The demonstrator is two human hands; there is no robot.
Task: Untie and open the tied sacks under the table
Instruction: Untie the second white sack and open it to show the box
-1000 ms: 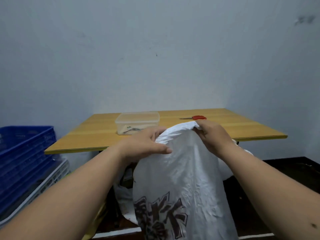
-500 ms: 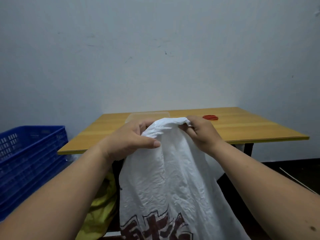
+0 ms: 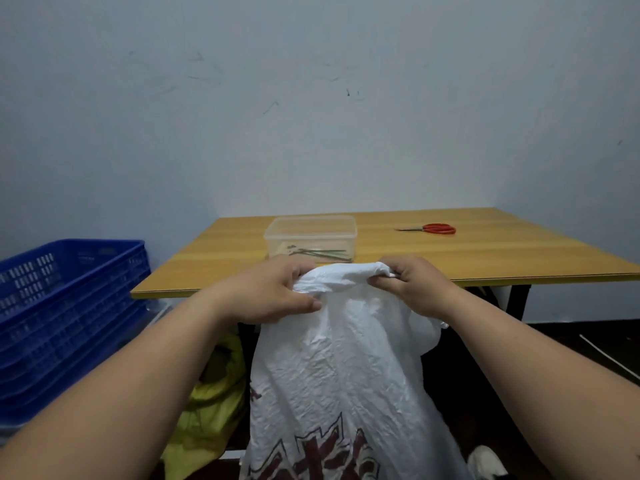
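A white sack (image 3: 346,375), printed with dark red characters near its lower edge, is hanging in front of the person, its bunched mouth raised level with the near edge of the counter (image 3: 485,265). The left hand (image 3: 273,292) is closing its grip on the left side of the gathered top, thumb pressing against the plastic; the right hand (image 3: 415,285) is pinching the right side of the same bunched top between fingers and thumb. Behind the white sack, a yellow sack (image 3: 211,403) is lying on the floor below the counter's left part. Stacked blue crates (image 3: 65,306) are standing at far left, beside the counter. On the counter, a clear lidded container (image 3: 311,237) holding thin dark pieces is sitting just beyond the hands, and red-handled scissors (image 3: 433,229) are lying well apart to its right.
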